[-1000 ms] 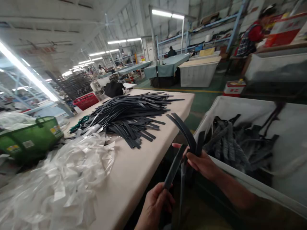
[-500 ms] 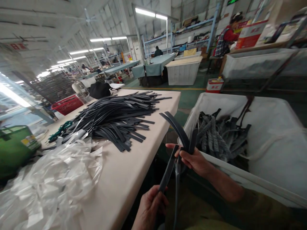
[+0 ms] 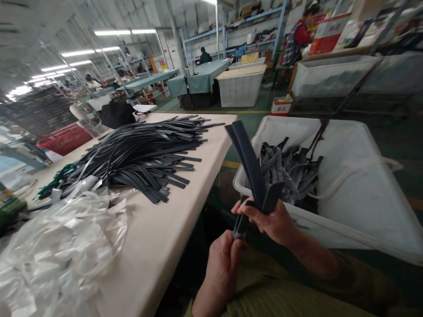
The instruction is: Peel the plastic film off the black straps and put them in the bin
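Note:
My right hand is closed around dark grey strips, whose flat ends stick up above my fingers. Just below and to the left, my left hand pinches a thin dark strip that runs up to the right hand's fingertips. The far end of that strip is hidden by my hands. On the table to the left lies a large pile of similar dark strips, fanned toward the right edge.
Crumpled white film covers the near left of the pale table. A white bin at right holds grey strips. Farther back are a red basket, a black cap, and a seated person.
My left hand has moved up and right, close to my right hand. The strips in the right hand now stand more upright. The whole view has shifted to the right.

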`<state>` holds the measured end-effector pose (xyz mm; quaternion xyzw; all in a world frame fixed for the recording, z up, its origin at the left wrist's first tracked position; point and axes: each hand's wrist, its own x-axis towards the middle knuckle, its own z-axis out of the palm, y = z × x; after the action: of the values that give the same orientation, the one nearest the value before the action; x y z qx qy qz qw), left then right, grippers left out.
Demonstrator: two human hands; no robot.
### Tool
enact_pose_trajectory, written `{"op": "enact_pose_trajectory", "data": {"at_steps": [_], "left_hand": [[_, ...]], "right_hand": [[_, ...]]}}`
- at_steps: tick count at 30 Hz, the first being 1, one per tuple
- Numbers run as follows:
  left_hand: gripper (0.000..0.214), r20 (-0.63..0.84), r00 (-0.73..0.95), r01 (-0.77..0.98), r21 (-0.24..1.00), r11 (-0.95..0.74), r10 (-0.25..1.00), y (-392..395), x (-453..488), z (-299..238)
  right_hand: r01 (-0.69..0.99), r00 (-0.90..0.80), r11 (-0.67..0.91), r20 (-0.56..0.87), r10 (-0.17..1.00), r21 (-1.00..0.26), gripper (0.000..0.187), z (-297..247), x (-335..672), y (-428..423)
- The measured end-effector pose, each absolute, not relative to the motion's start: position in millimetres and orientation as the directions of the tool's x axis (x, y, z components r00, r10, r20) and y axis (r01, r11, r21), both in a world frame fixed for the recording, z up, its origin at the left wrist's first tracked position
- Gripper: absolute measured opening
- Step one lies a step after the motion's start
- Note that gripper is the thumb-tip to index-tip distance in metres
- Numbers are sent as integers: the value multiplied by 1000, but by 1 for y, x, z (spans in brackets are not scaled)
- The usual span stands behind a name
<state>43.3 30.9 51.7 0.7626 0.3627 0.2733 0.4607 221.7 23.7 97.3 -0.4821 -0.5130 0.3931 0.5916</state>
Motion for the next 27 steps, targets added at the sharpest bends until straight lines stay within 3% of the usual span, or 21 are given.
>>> {"op": "enact_pose_trajectory", "data": {"at_steps": [4, 8, 12, 16, 19, 22, 24, 27], "left_hand": [[33, 115, 677, 339, 829, -446, 727, 19, 46, 33], [34, 141, 680, 285, 853, -437, 719, 18, 54, 13], [38, 98, 540, 222, 941, -254, 836, 27, 45, -8], [45, -155, 436, 318, 948, 9, 887, 40, 20, -31], [47, -205, 411, 339, 939, 60, 888, 43, 11, -48], [47, -190, 347, 320, 944, 74, 919, 41, 12, -64], [48, -190, 326, 319, 944, 81, 926, 41, 13, -73], [52, -203, 319, 325, 941, 95, 926, 41, 10, -87]], "right_hand": [[72, 307, 208, 221, 926, -975, 30, 99, 243, 12], [156, 411, 157, 209, 887, -975, 33, 101, 267, 4], [257, 587, 190, 309, 748, -948, 34, 124, 308, -4], [501, 662, 252, 554, 504, -828, 28, 165, 373, -4], [683, 662, 28, 635, 397, -730, 30, 186, 422, 7], [701, 677, -210, 544, 496, -681, 41, 185, 459, 26], [685, 678, -277, 449, 583, -674, 43, 170, 477, 41], [677, 694, -395, 360, 623, -621, 40, 130, 496, 59]]}}
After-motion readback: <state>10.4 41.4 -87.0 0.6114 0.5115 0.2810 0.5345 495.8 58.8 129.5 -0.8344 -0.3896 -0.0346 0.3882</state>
